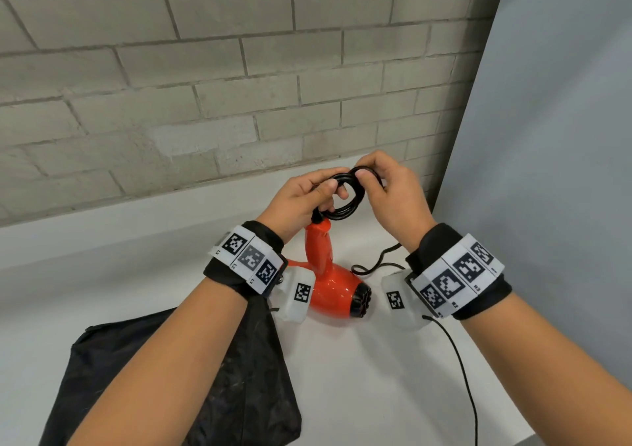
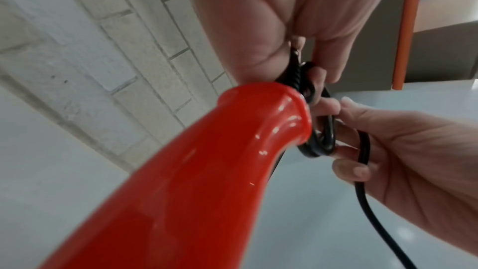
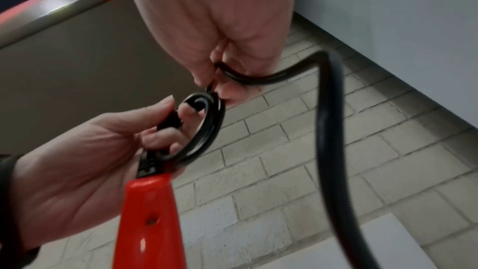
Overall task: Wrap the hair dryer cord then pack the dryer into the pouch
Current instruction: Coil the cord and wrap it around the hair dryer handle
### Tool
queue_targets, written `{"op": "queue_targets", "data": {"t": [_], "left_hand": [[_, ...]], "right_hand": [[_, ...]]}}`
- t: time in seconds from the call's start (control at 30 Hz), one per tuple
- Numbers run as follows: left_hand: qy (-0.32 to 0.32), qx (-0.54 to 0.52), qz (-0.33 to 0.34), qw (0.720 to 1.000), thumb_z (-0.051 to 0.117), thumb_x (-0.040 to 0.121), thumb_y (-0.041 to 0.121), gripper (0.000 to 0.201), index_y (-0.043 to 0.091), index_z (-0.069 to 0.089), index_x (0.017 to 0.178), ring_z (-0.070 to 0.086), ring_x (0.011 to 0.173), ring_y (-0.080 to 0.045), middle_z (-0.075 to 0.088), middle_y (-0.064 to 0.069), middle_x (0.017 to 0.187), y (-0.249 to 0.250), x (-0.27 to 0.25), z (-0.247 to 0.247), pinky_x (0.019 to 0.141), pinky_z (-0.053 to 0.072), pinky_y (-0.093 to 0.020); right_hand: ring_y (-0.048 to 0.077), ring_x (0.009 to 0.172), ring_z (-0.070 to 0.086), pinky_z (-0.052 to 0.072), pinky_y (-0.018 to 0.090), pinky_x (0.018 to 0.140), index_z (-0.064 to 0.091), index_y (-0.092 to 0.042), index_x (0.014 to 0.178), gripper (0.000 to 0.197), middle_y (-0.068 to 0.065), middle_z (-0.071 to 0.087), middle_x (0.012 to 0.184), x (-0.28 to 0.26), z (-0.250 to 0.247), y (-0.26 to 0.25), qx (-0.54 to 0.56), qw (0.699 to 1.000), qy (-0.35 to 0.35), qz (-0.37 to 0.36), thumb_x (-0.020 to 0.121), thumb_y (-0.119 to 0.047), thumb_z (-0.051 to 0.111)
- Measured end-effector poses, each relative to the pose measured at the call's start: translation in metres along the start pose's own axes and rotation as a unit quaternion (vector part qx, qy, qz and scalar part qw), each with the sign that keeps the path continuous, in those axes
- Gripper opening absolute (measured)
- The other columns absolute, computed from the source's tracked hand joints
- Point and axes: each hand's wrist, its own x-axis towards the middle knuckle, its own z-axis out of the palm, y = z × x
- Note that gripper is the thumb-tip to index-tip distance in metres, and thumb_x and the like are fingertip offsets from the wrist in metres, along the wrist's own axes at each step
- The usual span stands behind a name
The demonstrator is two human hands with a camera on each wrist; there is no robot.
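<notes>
While pinched by left hand and right hand, cord coiled above dryer.

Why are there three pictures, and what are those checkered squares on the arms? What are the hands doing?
No robot here, just a person wearing cameras. The big picture comes from a camera on their head; the other two come from cameras strapped to each wrist. The wristbands carry checkered squares. The left hand holds black loops of cord coiled above the handle of a red hair dryer, whose body rests on the white table. The right hand pinches the cord to add another loop. A black pouch lies nearby.
</notes>
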Motion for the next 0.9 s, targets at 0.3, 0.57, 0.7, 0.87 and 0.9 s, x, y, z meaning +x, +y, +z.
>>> {"op": "queue_targets", "data": {"t": [0.3,0.57,0.7,0.87,0.9], "left_hand": [[-0.006,0.067,-0.032,0.997,0.039,0.094,0.003,0.022,0.011,0.055,0.106,0.039,0.048,0.000,0.057,0.012,0.060,0.006,0.004,0.003,0.055,0.036,-0.011],[0.058,-0.005,-0.053,0.997,0.038,0.095,0.007,0.024,0.018,0.059,0.095,0.039,0.048,-0.001,0.055,0.012,0.057,-0.002,0.008,0.004,0.057,0.035,-0.019],[0.065,-0.014,-0.062,0.996,0.037,0.096,0.009,0.023,0.017,0.059,0.096,0.041,0.048,-0.001,0.052,0.010,0.056,-0.002,0.009,0.007,0.054,0.039,-0.017],[0.073,-0.050,-0.081,0.993,0.033,0.097,0.015,0.028,0.012,0.061,0.096,0.040,0.046,-0.003,0.043,0.002,0.056,0.003,0.008,0.013,0.051,0.041,-0.016],[0.071,-0.053,-0.084,0.993,0.034,0.097,0.019,0.029,0.014,0.062,0.094,0.041,0.049,-0.005,0.044,0.000,0.058,0.005,0.008,0.014,0.052,0.042,-0.016]], "right_hand": [[0.022,0.072,0.059,0.045,0.025,0.067,0.065,-0.002,0.089,0.013,0.014,0.068,0.078,-0.001,-0.005,-0.018,-0.099,0.993,0.017,-0.062,0.088,-0.009,0.054],[0.008,0.083,0.061,0.043,0.007,0.076,0.064,-0.006,0.112,0.025,0.014,0.070,0.094,-0.033,0.028,-0.004,-0.002,0.998,0.045,-0.033,0.088,-0.008,0.056],[0.018,0.083,0.056,0.034,0.001,0.078,0.061,-0.004,0.117,0.032,0.014,0.072,0.092,-0.035,0.030,0.000,-0.042,0.996,0.042,-0.071,0.086,-0.006,0.055],[0.016,0.087,0.059,0.034,-0.002,0.083,0.064,-0.002,0.112,0.029,0.012,0.069,0.090,-0.034,0.033,0.006,-0.043,0.995,0.047,-0.083,0.084,-0.003,0.056],[0.006,0.087,0.057,0.036,-0.003,0.083,0.065,-0.001,0.110,0.027,0.011,0.063,0.089,-0.035,0.034,0.006,-0.022,0.996,0.048,-0.075,0.084,-0.001,0.057]]}}
